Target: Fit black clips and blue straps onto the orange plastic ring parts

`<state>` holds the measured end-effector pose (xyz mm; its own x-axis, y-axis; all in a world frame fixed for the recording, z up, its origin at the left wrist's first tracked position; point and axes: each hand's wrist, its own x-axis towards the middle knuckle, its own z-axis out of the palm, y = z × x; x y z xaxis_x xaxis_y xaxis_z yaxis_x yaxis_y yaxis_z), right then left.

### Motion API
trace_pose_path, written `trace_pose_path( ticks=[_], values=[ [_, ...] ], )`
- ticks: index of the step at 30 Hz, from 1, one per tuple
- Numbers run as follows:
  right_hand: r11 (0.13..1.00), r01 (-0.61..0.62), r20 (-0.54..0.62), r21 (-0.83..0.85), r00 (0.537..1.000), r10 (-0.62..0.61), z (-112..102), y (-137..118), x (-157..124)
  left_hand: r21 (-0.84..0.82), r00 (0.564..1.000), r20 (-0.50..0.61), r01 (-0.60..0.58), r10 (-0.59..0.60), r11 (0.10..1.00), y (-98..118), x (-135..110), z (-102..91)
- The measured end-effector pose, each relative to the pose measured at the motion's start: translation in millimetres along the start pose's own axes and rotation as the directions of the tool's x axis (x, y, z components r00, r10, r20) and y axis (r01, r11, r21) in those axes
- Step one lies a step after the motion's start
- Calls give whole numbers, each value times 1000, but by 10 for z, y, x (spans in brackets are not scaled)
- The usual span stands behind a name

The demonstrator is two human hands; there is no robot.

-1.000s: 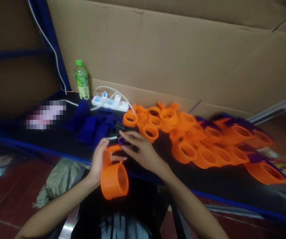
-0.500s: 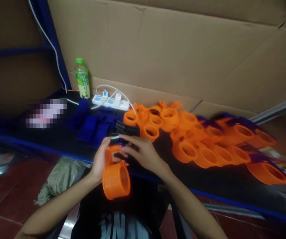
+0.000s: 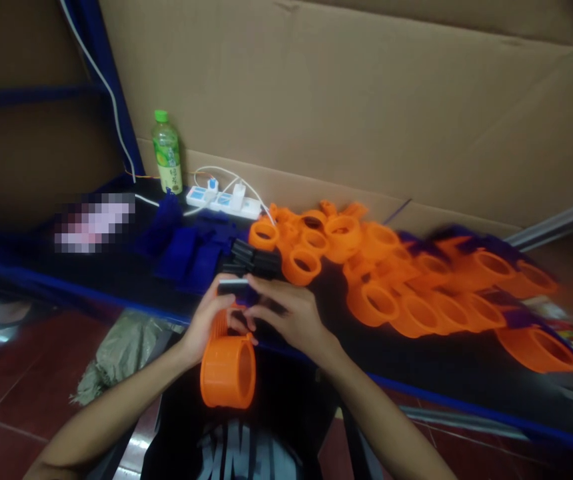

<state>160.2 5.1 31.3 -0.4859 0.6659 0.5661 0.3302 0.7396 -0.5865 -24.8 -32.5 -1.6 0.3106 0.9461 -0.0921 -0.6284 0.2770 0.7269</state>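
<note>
My left hand [image 3: 201, 330] is closed around the ribbed neck of an orange plastic part with a wide ring [image 3: 224, 377] at its lower end. The ring hangs over my lap, its opening turned to the right. A small black rectangular piece [image 3: 234, 289] with a pale top edge sits at the upper end of this part, between both hands. Fingers of my right hand [image 3: 294, 319] pinch the right end of the black piece, while my left thumb lies near its left side. Where the two parts meet is mostly hidden by fingers.
Several orange ring parts [image 3: 374, 303] spread over the dark tabletop [image 3: 326, 300] to the right. Blue pieces [image 3: 179, 253] and black pieces [image 3: 251, 257] lie behind my hands. A power strip [image 3: 224, 201] and a green-capped bottle [image 3: 168, 157] stand near the cardboard wall [image 3: 316, 100].
The black piece is tilted so more of its dark face shows. The orange ring has shifted slightly down and left. Both hands keep their grip.
</note>
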Motion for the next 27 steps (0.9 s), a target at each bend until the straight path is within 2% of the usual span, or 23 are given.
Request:
trace_pose_path(
  ticks=[3, 6, 9, 11, 14, 17, 19, 20, 24, 27],
  values=[
    [1000, 13, 12, 11, 1000, -14, -12, 10, -5, 35, 1000, -24, -18, 19, 999, -22, 2, -7],
    [998, -28, -19, 55, 999, 30, 6, 1, -29, 80, 998, -40, -35, 38, 996, -46, 9, -3],
    [983, -102, -27, 152, 994, 108, 11, -81, -57, 86, 998, 18, -68, 67, 994, -46, 6, -7],
    [980, -129, -8, 150, 991, 132, -31, -166, -71, 88, 991, 94, -105, 96, 991, -22, 0, -6],
    [998, -68, -30, 4, 997, 68, -161, -289, -84, 196, 977, 166, -163, 131, 967, 34, -13, 23],
    [983, 52, -85, -176, 994, -67, -280, -387, -99, 414, 965, 94, -262, 245, 872, 81, -43, 93],
    [950, 113, -92, -290, 985, -145, -304, -454, -121, 534, 939, 51, -314, 341, 785, 106, -85, 154],
    [932, 132, -89, -337, 981, -171, -297, -491, -138, 578, 934, 50, -315, 352, 753, 119, -112, 185],
    [900, 190, -46, -392, 973, -225, -192, -635, -212, 713, 951, 61, -254, 302, 654, 173, -219, 281],
    [925, 205, -3, -320, 976, -217, -159, -701, -237, 689, 961, 77, -243, 265, 683, 206, -259, 294]
  ],
)
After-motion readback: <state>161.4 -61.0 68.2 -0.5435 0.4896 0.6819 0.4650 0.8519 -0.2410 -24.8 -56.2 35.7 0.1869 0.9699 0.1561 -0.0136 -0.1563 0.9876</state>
